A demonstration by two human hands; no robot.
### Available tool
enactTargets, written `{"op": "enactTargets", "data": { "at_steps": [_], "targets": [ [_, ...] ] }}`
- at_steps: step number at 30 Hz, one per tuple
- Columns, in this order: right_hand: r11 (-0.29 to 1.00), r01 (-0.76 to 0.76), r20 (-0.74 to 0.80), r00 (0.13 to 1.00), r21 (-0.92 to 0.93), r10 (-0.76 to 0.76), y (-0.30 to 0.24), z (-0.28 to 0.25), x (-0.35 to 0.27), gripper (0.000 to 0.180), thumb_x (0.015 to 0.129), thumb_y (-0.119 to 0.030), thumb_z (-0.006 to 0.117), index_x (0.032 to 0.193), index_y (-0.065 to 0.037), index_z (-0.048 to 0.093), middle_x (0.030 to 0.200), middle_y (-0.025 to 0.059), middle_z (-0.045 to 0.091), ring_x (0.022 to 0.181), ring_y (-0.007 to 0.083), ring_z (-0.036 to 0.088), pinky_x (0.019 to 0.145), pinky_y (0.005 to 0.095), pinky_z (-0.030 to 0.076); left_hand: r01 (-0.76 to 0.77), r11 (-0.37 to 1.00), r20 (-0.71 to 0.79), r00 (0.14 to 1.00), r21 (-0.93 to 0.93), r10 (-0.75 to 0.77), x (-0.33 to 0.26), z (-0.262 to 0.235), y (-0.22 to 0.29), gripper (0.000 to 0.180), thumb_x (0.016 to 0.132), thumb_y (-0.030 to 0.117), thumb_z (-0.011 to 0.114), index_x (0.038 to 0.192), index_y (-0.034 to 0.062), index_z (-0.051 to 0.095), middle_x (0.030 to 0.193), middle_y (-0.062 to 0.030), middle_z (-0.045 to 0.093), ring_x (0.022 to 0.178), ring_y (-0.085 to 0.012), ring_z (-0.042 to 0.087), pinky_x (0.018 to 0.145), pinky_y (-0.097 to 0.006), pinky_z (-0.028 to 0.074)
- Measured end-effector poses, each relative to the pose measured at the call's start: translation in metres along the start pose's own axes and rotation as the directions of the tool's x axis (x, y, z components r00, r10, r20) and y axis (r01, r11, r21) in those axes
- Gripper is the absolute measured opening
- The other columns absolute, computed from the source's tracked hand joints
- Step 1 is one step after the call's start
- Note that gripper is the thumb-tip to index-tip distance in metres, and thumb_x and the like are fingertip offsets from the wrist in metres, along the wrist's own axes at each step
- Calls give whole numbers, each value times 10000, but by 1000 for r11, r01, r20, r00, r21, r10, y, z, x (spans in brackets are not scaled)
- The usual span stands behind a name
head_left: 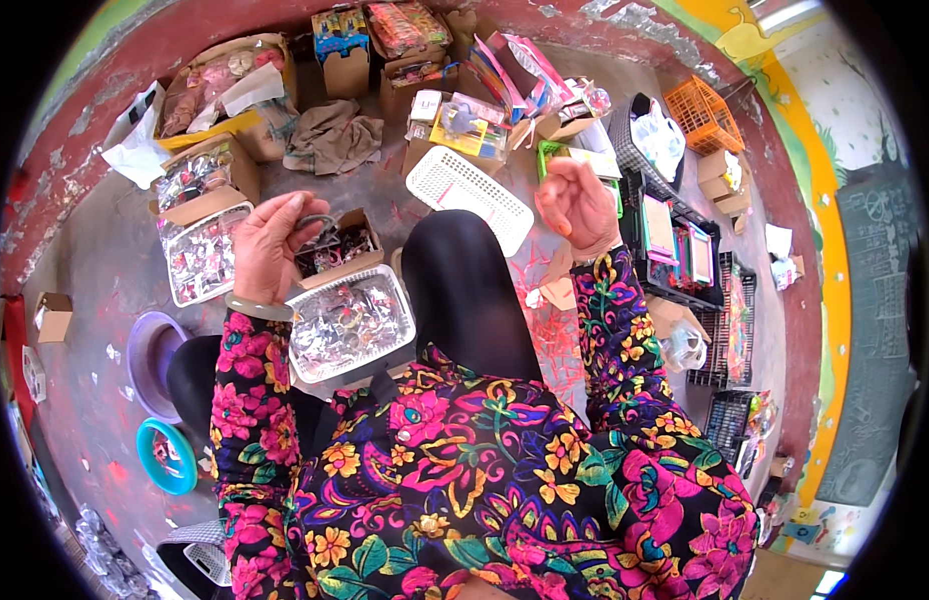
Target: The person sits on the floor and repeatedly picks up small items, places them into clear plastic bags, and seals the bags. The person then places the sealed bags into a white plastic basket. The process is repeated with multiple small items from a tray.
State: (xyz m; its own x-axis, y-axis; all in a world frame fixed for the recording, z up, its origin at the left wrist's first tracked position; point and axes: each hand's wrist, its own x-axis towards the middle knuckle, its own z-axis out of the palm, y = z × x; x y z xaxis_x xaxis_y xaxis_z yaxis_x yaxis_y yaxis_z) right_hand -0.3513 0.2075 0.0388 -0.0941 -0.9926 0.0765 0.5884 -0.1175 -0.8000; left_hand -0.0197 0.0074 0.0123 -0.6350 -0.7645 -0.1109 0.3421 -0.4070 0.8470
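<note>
My left hand (267,248), with a pale bangle on its wrist, is raised above the containers on the left. Its thumb and fingers pinch a dark grey loop (320,222). Under that hand are a cardboard box (347,268) of small dark items and a white basket (402,337) packed with small clear-wrapped pieces. Well apart on the right, my right hand (582,208) is lifted with its fingers curled in; whatever they may hold is too small or hidden to make out. Between the hands, beyond my dark-clad knee, lies a white perforated basket (420,185).
Another white basket (175,290) of wrapped pieces stands at the left, near a purple basin (137,365) and a turquoise basin (145,465). Filled cardboard boxes line the far wall. To the right are black crates (675,290) and an orange crate (707,118).
</note>
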Motion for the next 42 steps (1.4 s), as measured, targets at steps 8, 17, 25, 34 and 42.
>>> {"op": "enactTargets", "data": {
  "at_steps": [8, 17, 25, 34, 42],
  "targets": [
    [768, -614, -702, 628, -184, 334, 39, -137, -149, 302, 902, -253, 461, 1123, -54, 511, 901, 41, 619, 750, 156, 600, 559, 264, 464, -14, 1000, 12, 1000, 22, 14, 0, 4, 5, 212, 896, 133, 515, 1012, -29, 586, 942, -129, 634, 879, -168, 619, 744, -236, 520],
    [967, -240, -430, 885, -86, 181, 0, -23, -54, 344, 943, -292, 408, 1060, 6, 534, 872, 97, 617, 714, 135, 601, 496, 175, 430, 45, 997, 39, 998, -68, -42, 4, 9, 0, 199, 894, 129, 517, 1003, -24, 581, 928, -143, 634, 849, -186, 630, 714, -253, 538],
    [815, -275, -126, 961, -510, 246, 55, 117, 91, 399, 797, -188, 644, 1146, -37, 521, 1038, 36, 574, 918, 107, 544, 711, 226, 428, -35, 970, -83, 996, -240, 15, -6, 9, 15, 213, 891, 124, 509, 1021, -37, 563, 965, -167, 627, 897, -246, 627, 697, -273, 542],
    [820, -317, -50, 941, -476, 334, 112, 158, 158, 143, 782, -167, 664, 864, -54, 629, 765, -36, 588, 686, 36, 508, 585, 195, 403, -156, 956, -241, 966, -249, 95, -12, -1, 21, 184, 902, 128, 503, 993, -13, 579, 916, -98, 621, 808, -156, 619, 665, -253, 540],
    [881, -270, -63, 962, -389, 266, 117, 150, 156, 82, 812, -126, 629, 842, -51, 640, 777, -11, 619, 653, 41, 529, 555, 181, 397, -102, 956, -250, 968, -275, 32, -17, 6, 26, 257, 873, 113, 551, 1101, -2, 519, 994, -109, 614, 877, -156, 612, 668, -259, 541]
  ]
}}
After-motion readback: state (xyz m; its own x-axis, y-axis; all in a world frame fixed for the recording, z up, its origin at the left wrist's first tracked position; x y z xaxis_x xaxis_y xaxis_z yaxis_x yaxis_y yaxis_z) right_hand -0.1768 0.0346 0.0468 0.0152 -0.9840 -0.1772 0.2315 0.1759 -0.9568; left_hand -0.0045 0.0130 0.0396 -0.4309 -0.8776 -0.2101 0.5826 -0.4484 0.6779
